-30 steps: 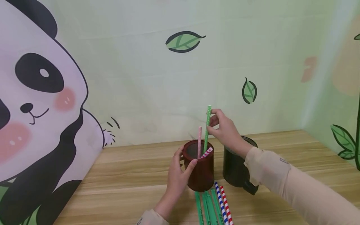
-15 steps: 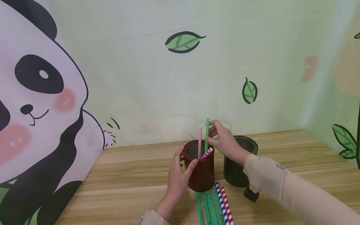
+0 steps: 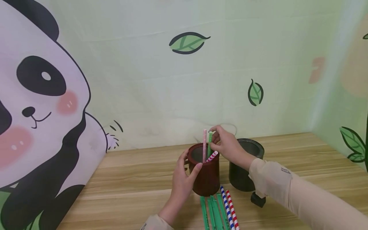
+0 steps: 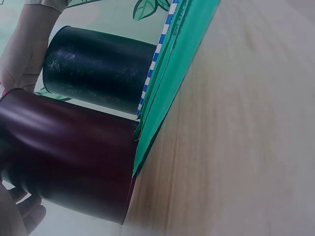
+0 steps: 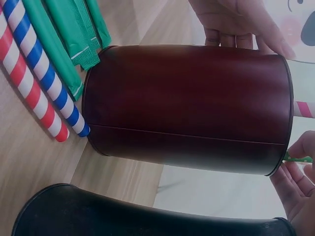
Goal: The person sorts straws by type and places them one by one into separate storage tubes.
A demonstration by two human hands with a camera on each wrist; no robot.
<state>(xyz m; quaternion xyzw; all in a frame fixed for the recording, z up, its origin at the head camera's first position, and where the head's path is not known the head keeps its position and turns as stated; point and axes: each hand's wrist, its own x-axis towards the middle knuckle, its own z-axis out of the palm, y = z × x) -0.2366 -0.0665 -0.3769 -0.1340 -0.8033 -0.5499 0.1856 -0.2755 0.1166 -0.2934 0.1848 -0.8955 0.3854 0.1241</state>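
My left hand (image 3: 182, 179) grips a dark red cylindrical cup (image 3: 205, 180), its thumb at the near rim and its fingers round the left side. Standing in the cup are a pink straw (image 3: 204, 140) and a magenta-and-white striped straw (image 3: 212, 156) that leans right. A green straw with white dots (image 3: 210, 138) is pinched near its top by my right hand (image 3: 228, 145); its lower part is inside the cup. In the right wrist view, the right fingertips (image 5: 283, 184) are right at the cup's rim.
Right of the red cup stands a black cup (image 3: 241, 175) with a handle (image 3: 257, 199), partly behind the right forearm. Several green wrapped sticks (image 3: 214, 212), a blue-striped straw (image 3: 227, 207) and a red-striped straw (image 3: 232, 209) lie in front. A panda-printed backdrop (image 3: 138, 95) closes off the back.
The right hand has moved down and slightly left, lowering the green dotted straw deeper into the red cup. My left hand has kept its hold on the cup.
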